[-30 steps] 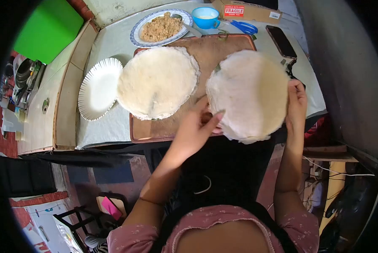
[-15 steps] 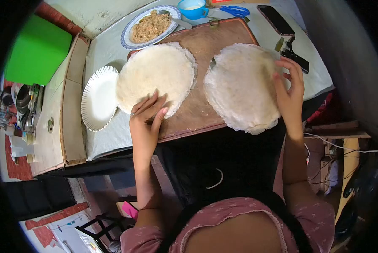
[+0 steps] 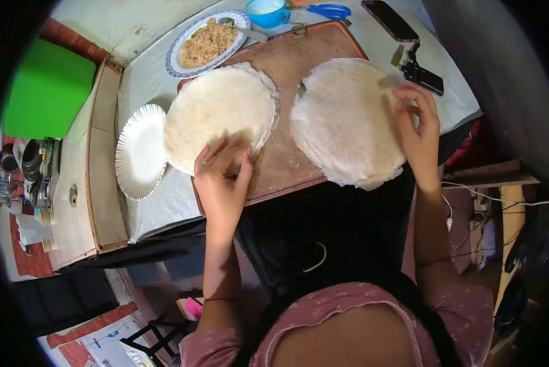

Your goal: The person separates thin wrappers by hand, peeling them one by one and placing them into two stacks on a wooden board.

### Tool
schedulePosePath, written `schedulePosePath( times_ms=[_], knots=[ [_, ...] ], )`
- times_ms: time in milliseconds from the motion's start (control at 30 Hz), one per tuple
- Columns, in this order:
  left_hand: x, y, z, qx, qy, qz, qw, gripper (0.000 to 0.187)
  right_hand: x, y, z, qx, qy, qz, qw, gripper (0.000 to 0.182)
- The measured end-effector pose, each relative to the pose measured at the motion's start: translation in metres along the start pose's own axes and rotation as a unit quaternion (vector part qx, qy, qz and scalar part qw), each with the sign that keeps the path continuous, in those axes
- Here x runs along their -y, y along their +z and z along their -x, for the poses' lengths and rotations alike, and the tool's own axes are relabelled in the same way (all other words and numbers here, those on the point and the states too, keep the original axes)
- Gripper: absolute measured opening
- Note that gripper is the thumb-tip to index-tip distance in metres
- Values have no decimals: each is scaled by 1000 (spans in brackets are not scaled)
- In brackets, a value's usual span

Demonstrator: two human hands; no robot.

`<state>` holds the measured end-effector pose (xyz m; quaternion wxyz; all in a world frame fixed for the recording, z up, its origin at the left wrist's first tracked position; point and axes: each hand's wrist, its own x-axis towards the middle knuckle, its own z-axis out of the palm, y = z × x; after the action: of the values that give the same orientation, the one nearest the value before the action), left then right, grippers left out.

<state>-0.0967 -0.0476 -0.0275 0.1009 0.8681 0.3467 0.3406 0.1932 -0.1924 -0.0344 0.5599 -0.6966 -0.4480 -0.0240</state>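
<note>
Two piles of thin, round, pale wrappers lie side by side on a brown wooden board: a left stack and a right stack. At the front edge of the left stack is my left hand, fingers curved and apart, a ring on one finger; nothing shows in its grasp. My right hand is at the right edge of the right stack, thumb and bent fingers slightly apart near the rim. Whether its fingertips touch the wrappers is hard to see. A small dark green bit shows at the right stack's left edge.
Left of the board stands a white fluted paper plate. Behind are a plate of crumbly filling with a spoon, a blue cup, blue-handled scissors, a phone and a black clamp-like device.
My left hand has shifted right and toward me, its thumb and fingers spreading wider. The right hand stays by the right stack's edge. The whole view has tilted slightly.
</note>
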Motion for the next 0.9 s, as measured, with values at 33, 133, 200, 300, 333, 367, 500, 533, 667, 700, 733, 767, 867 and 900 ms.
schedulePosePath(
  times_ms=[33,133,200,300,333,367,500,533,667,700,733,767,867,900],
  knots=[
    [-1,-1,-3,-3,9,-11,1000,10,1,0,0,-2,2,-4,1000,17],
    [6,-6,-10,2,-114,201,973,8,5,3,0,-17,-33,10,999,18],
    [25,-17,-21,-26,-152,245,957,8,16,7,1,-3,-58,27,998,17],
    [68,-29,-41,-63,-228,314,919,16,39,25,5,38,-99,14,994,16],
    [77,-31,-47,-70,-272,339,898,19,48,34,5,55,-115,3,992,16],
    [88,-29,-51,-75,-280,392,873,24,56,43,8,85,-111,-16,990,16],
    [105,-22,-48,-58,-294,470,830,29,83,88,19,169,-150,-89,970,18],
    [107,-20,-45,-55,-290,476,829,31,93,98,22,180,-153,-100,966,20],
    [103,-13,-39,-55,-282,502,816,33,107,159,27,181,-192,-112,958,20],
    [100,-12,-39,-61,-288,507,810,31,111,171,25,165,-207,-97,960,20],
    [98,-11,-38,-67,-295,512,804,30,114,179,23,148,-222,-82,960,21],
    [98,-10,-37,-64,-295,508,806,31,117,182,20,177,-226,-31,958,21],
    [97,-7,-35,-73,-299,511,803,31,116,198,22,201,-200,0,959,25],
    [98,-6,-34,-75,-297,509,804,30,116,200,22,196,-204,8,959,24]
  ],
)
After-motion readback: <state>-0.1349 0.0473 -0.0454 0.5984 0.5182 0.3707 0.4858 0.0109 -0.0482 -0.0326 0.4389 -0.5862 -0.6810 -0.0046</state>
